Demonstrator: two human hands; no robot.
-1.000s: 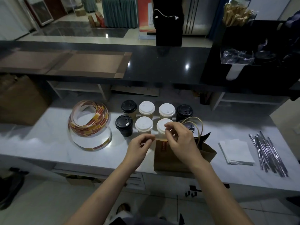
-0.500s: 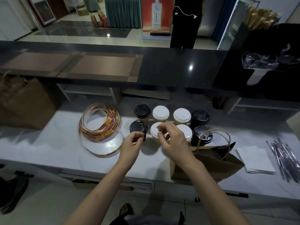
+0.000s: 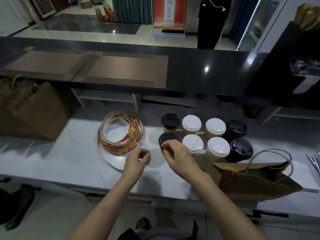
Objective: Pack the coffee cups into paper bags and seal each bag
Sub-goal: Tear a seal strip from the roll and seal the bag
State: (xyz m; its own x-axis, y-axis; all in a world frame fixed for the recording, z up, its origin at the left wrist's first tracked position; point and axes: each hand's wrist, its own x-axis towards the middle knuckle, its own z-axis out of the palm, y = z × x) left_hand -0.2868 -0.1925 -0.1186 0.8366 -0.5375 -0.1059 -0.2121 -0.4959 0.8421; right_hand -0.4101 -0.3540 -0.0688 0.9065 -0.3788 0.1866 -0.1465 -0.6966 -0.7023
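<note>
Both hands have left the mouth of the brown paper bag with twine handles [image 3: 256, 184], where they were a second ago. They now sit left of it, in the lower middle of the frame. The bag lies tilted at the near edge of the pale marble worktop [image 3: 69, 153], lower right, with its mouth gaping and nobody touching it.

The left hand [image 3: 137, 161] is beside the loose white tail of the coiled roll of red-and-yellow seal stickers [image 3: 121, 135]. Its thumb and forefinger are drawn together as if pinching, but I cannot tell what is between them, if anything. The right hand [image 3: 178, 157] has its fingers [image 3: 167, 148] curled over the near rim of the front-left black-lidded cup [image 3: 166, 138]. Whether they grasp the lid or only hover before it is not clear.

All eight lidded paper coffee cups [image 3: 215, 127], four white-topped and four black-topped, stand in two rows just behind the hands, outside the bag. Packing this bag therefore looks barely begun. The shift towards the cups and the sticker roll suggests the person is fetching the first cup or a seal.

The stickers carry print too small to read. A red mark on the bag [image 3: 233, 174] is also illegible. The red banner [image 3: 170, 13] at the upper middle shows dark characters that are too blurred to make out.
</note>
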